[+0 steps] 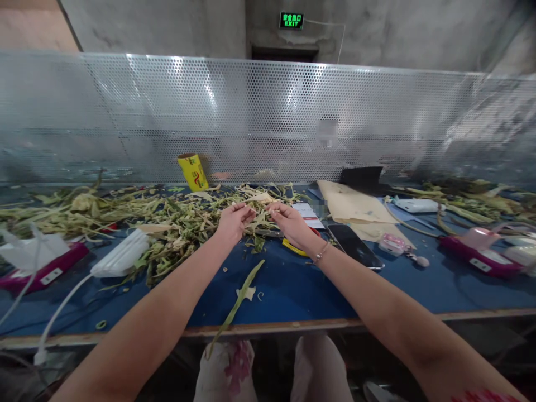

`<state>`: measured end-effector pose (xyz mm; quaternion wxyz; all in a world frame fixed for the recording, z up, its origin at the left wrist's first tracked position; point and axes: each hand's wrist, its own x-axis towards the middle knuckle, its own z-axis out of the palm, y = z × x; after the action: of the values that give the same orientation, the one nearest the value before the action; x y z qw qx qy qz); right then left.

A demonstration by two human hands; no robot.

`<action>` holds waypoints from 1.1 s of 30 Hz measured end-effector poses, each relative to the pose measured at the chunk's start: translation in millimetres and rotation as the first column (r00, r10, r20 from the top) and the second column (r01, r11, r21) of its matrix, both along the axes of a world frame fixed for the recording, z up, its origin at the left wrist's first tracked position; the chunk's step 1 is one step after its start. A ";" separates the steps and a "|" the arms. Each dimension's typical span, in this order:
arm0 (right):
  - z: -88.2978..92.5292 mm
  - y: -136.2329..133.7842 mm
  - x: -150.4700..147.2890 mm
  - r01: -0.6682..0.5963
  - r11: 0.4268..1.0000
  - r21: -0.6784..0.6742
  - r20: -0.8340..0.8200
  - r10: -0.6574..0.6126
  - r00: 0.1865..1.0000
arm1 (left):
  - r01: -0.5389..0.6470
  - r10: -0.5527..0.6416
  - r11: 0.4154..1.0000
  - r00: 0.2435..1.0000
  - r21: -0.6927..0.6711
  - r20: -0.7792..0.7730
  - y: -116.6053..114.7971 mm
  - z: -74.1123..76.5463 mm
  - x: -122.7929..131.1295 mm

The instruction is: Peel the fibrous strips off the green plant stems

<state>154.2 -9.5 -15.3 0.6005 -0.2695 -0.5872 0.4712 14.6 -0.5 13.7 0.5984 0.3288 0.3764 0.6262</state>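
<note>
Head view: left hand and right hand, fingers pinched nearly closed, apparently on thin plant piece; likely picking-apart step, calling for gentle pull.

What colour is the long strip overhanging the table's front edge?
The long strip is dull green; the head view shows it.

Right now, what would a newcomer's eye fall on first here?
Probably the heap of withered leaves and stems on the blue table, with the left hand and right hand close together over its right part. Behind it, a bright yellow container tilts near the metal screen. High on the concrete wall beyond, a green exit sign glows.
</note>
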 end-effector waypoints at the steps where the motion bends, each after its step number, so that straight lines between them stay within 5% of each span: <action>1: 0.4 -0.2 -0.1 0.006 1.000 -0.008 0.005 -0.006 1.000 | -0.005 0.005 1.000 1.000 0.013 -0.008 0.3 -0.6 -0.1; 8: -0.9 4.4 -1.0 0.072 0.995 -0.063 -0.024 -0.073 0.997 | 0.275 -0.245 0.956 0.938 0.098 -0.244 -8.0 -9.9 8.6; 11: 0.2 5.8 -0.7 0.129 0.987 -0.094 -0.055 -0.135 0.989 | 0.330 -0.261 0.935 0.889 0.132 -0.376 -9.3 -13.7 10.5; 19: 1.5 4.7 -0.9 0.153 0.987 -0.051 -0.066 -0.156 0.986 | 0.320 -0.229 0.936 0.871 0.149 -0.434 -15.5 -13.0 13.1; 33: 4.1 0.6 4.2 0.230 0.972 0.039 0.285 -0.231 0.930 | 0.267 -0.195 0.953 0.901 0.141 -0.389 -17.3 -7.4 9.6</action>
<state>158.4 -8.9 -11.2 0.5606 -0.4004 -0.6338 0.3517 24.2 -17.7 6.3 0.5526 0.5390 0.3790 0.5104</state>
